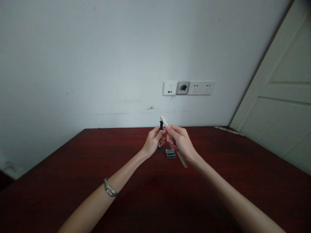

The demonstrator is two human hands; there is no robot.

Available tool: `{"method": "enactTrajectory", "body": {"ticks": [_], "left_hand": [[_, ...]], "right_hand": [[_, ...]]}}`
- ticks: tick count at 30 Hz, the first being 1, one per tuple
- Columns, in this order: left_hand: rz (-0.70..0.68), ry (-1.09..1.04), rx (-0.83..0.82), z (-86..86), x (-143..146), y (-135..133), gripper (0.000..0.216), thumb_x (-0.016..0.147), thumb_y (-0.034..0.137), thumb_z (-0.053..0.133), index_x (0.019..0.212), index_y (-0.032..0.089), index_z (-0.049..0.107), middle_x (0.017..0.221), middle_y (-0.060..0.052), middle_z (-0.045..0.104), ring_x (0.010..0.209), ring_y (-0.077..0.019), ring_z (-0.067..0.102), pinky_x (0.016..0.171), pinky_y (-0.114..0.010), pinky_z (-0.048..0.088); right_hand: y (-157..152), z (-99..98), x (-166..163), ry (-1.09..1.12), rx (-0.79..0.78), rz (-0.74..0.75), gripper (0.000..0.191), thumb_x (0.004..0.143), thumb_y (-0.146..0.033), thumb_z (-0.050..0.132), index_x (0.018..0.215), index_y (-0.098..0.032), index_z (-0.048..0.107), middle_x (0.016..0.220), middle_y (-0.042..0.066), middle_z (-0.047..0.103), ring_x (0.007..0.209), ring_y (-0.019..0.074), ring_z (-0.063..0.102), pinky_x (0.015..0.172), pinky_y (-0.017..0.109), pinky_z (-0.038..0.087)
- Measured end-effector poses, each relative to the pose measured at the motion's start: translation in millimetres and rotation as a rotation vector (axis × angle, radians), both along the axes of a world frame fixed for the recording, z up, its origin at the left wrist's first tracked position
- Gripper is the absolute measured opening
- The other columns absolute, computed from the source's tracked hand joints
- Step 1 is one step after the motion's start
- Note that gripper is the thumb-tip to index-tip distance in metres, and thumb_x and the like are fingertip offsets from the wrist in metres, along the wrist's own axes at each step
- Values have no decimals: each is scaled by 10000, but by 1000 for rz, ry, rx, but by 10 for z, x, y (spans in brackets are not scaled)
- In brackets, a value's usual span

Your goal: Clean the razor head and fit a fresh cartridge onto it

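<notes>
- The small clear pack (pixel 170 153) is carried by the dark red worktop (pixel 121 181).
- Just beyond the pack, a black-tipped piece (pixel 161 125) is gripped by the fingers of the left hand (pixel 152 142).
- A pale stick (pixel 182 160), its lower end right of the pack, is grasped by the right hand (pixel 180 139).
- Behind the pack, sockets (pixel 201 88) are set in a scuffed white wall (pixel 97 64); far right of it, a panelled door (pixel 279 119) is seen.
</notes>
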State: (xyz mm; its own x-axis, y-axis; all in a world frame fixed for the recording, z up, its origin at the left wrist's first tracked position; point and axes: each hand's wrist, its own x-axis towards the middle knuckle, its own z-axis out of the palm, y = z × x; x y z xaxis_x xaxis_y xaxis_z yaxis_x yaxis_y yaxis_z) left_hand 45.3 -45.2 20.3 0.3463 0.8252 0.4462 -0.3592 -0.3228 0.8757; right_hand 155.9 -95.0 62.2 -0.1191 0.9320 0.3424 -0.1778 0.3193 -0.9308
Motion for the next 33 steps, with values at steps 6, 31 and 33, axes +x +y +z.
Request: {"method": "enactTrajectory", "body": {"ticks": [6, 31, 33], "left_hand": [[57, -22, -48, 29, 2, -9, 328, 751, 433, 625, 693, 161, 452, 525, 63, 412, 421, -53, 386, 391, -171, 322], [-171, -62, -217, 278, -75, -185, 195, 753, 290, 636, 778, 127, 533, 606, 29, 438, 471, -68, 416, 394, -200, 364], [-187, -47, -223, 270, -77, -181, 199, 746, 293, 641, 777, 125, 538, 589, 35, 428, 440, -53, 375, 359, -177, 301]], "right_hand": [[-3, -56, -37, -18, -10, -1, 283, 827, -404, 496, 667, -170, 500, 380, -93, 379, 270, 28, 249, 277, 163, 179], [146, 274, 623, -241, 239, -251, 428, 787, -372, 615, 1190, -236, 570, 542, -67, 455, 450, 70, 350, 407, 202, 279], [121, 286, 636, -334, 324, -260, 399, 815, -356, 581, 1197, -241, 593, 549, -55, 485, 474, 81, 382, 438, 215, 324]]}}
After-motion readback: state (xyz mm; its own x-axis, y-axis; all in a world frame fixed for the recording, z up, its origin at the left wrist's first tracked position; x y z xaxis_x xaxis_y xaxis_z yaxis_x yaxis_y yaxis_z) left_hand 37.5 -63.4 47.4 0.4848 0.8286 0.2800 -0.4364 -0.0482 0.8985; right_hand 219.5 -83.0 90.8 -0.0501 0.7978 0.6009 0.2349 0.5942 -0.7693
